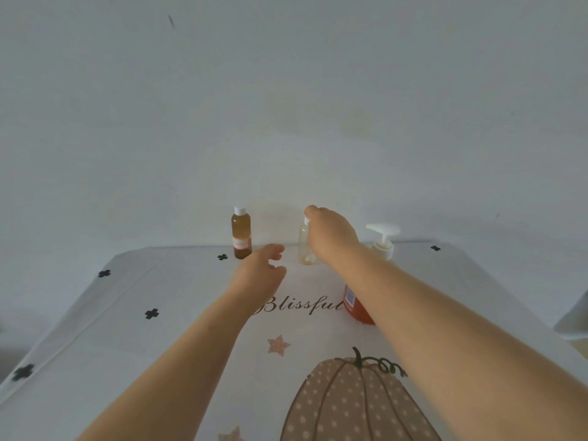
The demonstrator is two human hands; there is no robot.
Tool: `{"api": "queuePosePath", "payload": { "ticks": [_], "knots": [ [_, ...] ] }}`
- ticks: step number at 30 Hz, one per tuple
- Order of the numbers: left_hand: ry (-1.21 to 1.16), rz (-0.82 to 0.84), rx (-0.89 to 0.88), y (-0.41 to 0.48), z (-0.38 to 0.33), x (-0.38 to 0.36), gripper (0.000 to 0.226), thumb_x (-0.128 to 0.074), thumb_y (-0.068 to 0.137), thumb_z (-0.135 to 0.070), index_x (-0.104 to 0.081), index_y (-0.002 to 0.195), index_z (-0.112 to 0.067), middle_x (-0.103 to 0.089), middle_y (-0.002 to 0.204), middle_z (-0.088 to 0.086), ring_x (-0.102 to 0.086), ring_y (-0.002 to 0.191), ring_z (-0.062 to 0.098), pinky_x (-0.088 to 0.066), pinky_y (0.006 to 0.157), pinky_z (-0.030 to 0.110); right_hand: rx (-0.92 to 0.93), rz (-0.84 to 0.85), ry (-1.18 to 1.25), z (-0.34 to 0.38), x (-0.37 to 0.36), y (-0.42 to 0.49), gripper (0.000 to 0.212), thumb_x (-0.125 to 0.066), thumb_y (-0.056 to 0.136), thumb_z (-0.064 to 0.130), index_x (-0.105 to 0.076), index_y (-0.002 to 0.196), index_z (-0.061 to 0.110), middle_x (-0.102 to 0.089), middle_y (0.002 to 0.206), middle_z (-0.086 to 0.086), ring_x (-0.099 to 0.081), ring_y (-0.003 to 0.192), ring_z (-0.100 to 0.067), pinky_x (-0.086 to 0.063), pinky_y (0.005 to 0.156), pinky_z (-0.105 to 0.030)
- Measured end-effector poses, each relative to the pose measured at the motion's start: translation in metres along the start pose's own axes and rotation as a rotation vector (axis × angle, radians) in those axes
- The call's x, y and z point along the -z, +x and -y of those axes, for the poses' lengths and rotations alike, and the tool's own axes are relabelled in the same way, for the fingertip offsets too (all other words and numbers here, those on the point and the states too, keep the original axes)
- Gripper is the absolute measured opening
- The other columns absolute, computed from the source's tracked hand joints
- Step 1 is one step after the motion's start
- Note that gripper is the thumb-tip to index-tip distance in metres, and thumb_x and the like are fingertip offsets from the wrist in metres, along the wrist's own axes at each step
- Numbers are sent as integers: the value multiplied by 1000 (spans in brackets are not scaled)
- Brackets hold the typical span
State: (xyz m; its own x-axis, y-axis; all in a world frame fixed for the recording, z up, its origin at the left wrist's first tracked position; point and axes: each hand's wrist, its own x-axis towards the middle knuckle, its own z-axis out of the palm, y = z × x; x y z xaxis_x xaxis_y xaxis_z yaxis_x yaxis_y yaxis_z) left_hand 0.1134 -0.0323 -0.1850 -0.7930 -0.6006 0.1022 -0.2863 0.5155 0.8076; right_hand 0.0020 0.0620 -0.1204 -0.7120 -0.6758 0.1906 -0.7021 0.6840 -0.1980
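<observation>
The small clear plastic bottle (306,246) stood at the table's (178,281) far edge. The right hand (331,235) pinched its white cap — the left hand (259,273) hovered nearby, fingers relaxed, holding nothing. Likely light and tippy — best steadied at the body.
</observation>
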Motion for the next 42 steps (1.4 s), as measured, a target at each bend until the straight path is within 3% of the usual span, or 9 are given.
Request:
{"api": "queuePosePath", "payload": {
  "ticks": [9,12,16,20,23,27,32,38,42],
  "knots": [
    [-41,-56,-55,-12,-12,3,50,-56,88,-11,-48,134,-28,-52,125,-11,-52,107,8,-41,70,19,172,-16,-32,2,11,-30,30,-53,90,1,-47,118,8,-55,108,-8,-57,89,-25,-48,70,-35],
    [-59,-43,-80,-19,-20,5,58,-60,84,-9,-46,137,-29,-47,130,-10,-46,117,8,-42,65,16,235,-67,94,-7,20,-42,18,-45,100,14,-49,118,13,-54,110,-3,-57,89,-22,-50,77,-36],
    [-133,41,-92,-28,-27,2,67,-76,76,-24,-47,135,-31,-51,129,-14,-46,120,7,-40,81,22,223,-96,230,-19,31,-66,19,-43,102,23,-52,118,18,-53,111,3,-58,92,-16,-48,79,-33],
    [-283,89,-154,-40,-34,-5,45,-76,79,-19,-60,119,-29,-63,110,-18,-58,109,7,-54,82,30,130,-34,501,-36,36,-96,15,-46,101,32,-54,112,28,-64,95,9,-69,76,-8,-55,76,-30],
    [-191,49,-215,-51,-33,-13,43,-78,77,-22,-61,114,-36,-64,104,-23,-58,102,1,-51,89,31,71,-27,572,-49,37,-114,20,-51,95,50,-58,105,34,-70,85,10,-68,72,-1,-52,70,-25],
    [-148,-25,-264,-67,-41,-22,46,-81,73,-23,-61,111,-38,-64,104,-21,-58,98,0,-46,84,20,-62,-102,513,-58,34,-128,51,-43,87,71,-60,83,24,-69,74,2,-68,67,-17,-57,73,-41],
    [-56,-79,-359,-81,-59,-28,46,-79,74,-23,-60,114,-35,-63,105,-19,-56,97,1,-46,85,23,-113,-137,486,-63,35,-136,66,-41,88,71,-63,75,10,-62,66,-4,-63,63,-23,-53,70,-40],
    [19,-7,-392,-80,-68,-22,46,-80,72,-25,-61,112,-38,-62,101,-21,-55,95,-1,-46,87,27,-145,-110,593,-71,37,-141,50,-45,94,55,-59,64,17,-66,71,-9,-66,70,-29,-54,75,-44],
    [75,68,-377,-77,-71,-19,47,-80,72,-26,-61,114,-37,-63,102,-18,-58,97,4,-48,89,31,-148,-54,636,-77,32,-143,47,-46,94,56,-66,75,18,-68,75,-9,-68,72,-27,-55,76,-46]
  ]
}}
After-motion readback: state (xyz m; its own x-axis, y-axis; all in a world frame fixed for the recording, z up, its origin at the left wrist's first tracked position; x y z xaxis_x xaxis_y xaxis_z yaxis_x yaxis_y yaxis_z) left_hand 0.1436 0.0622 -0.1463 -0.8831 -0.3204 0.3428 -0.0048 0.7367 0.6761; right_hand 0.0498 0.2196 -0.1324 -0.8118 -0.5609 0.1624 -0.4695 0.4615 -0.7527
